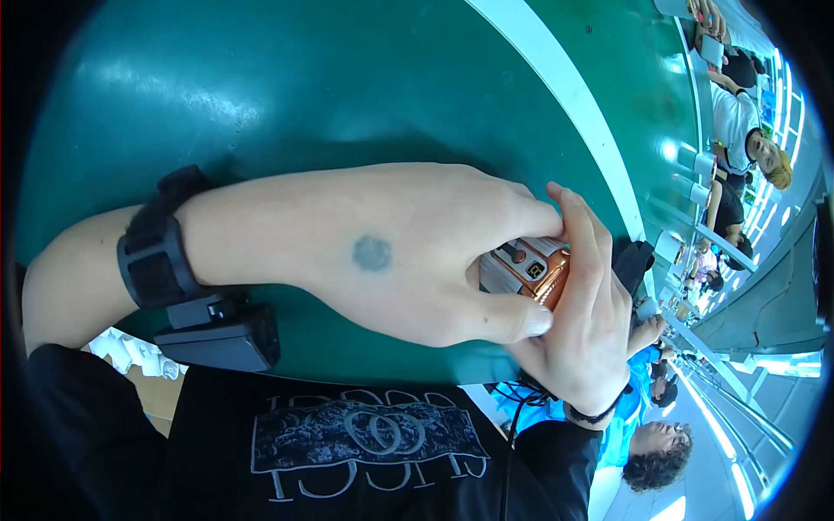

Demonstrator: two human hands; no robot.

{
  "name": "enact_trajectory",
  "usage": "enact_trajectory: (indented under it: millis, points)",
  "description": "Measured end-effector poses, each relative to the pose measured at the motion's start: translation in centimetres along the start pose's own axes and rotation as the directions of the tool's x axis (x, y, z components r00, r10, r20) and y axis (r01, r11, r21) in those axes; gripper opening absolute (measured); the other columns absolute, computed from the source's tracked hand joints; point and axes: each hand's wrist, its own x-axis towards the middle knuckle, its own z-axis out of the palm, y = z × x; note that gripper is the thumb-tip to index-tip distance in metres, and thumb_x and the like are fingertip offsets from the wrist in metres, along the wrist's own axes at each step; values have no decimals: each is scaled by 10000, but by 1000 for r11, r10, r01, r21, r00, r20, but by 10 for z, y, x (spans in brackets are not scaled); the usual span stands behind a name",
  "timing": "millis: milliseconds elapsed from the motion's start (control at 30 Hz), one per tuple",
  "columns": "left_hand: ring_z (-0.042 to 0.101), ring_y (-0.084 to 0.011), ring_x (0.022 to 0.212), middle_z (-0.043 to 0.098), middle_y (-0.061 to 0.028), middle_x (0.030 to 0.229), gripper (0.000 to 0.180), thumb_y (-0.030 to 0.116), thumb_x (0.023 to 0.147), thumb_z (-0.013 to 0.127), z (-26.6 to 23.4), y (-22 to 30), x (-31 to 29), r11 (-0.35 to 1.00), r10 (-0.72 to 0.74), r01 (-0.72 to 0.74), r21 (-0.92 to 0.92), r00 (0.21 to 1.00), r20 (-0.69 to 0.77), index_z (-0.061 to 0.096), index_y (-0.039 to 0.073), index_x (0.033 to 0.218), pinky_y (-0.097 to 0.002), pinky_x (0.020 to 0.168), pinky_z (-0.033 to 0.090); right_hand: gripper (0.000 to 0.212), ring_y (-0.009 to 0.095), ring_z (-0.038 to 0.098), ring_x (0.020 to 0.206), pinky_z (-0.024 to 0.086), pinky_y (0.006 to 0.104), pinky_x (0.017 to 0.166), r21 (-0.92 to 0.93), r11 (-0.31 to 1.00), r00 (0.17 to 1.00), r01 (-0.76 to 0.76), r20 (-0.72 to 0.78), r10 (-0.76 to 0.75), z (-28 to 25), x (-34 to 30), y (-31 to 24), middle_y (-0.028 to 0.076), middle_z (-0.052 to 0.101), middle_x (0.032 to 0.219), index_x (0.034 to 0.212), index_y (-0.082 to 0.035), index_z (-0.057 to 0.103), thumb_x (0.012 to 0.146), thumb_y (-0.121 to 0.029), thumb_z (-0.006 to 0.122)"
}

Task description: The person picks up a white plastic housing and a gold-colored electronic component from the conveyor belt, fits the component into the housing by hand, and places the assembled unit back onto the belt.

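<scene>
Between my two hands is a small device with a shiny copper-orange casing and a pale grey part showing an opening or small fitting. Much of it is hidden by fingers, so its kind cannot be made out. My left hand reaches across from the left, its thumb and fingers closed around the device from either side. From the right, my right hand curls around the device's far side, its fingers close to the left fingertips. Both hands are just over the green tabletop.
A black strap with a box-shaped unit sits on my left wrist. A white stripe curves along the table. At lower left is a cardboard box with white crumpled material. Several people work along the right, one in blue nearby.
</scene>
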Motion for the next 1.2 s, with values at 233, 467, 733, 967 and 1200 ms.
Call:
enact_trajectory:
  millis: [233,467,733,967,1200]
  points:
    - [703,-285,823,614,-167,1129,469,221,943,722,20,-11,1,961,260,-215,173,915,-308,542,-44,1286,-361,725,600,1035,413,676,1089,603,450,827,83,995,997,57,-54,-53,14,20,3,243,539,1416,1558,22,299,698,-97,863]
    - [692,-262,802,633,-187,1053,393,203,958,676,3,-14,7,988,127,-83,133,923,-363,546,-26,1251,-383,715,549,1014,405,672,1080,594,438,833,174,985,993,3,-113,17,28,32,3,229,559,1326,1563,-41,339,698,-98,865]
    - [656,-256,780,591,-221,1226,456,181,922,687,-121,-14,-35,773,579,66,631,335,-744,497,-6,1292,-419,762,538,780,427,663,1005,573,457,800,111,962,917,-251,-292,272,-11,64,81,202,568,1183,1539,-116,389,863,-150,777]
    - [644,-378,1085,597,-266,1321,779,406,793,845,-337,10,-131,519,821,789,330,-351,-450,522,-45,1340,-457,949,515,698,440,650,1020,563,481,832,109,937,867,-331,-357,348,17,63,155,207,520,1222,1517,-123,385,921,-226,732]
    - [721,-275,1010,728,-193,1167,720,456,776,869,-336,40,-118,766,563,440,469,-106,-819,611,5,1275,-373,885,560,773,415,574,1227,524,440,990,-289,882,801,-371,-580,147,14,54,143,188,479,1406,1527,-109,387,871,-190,789]
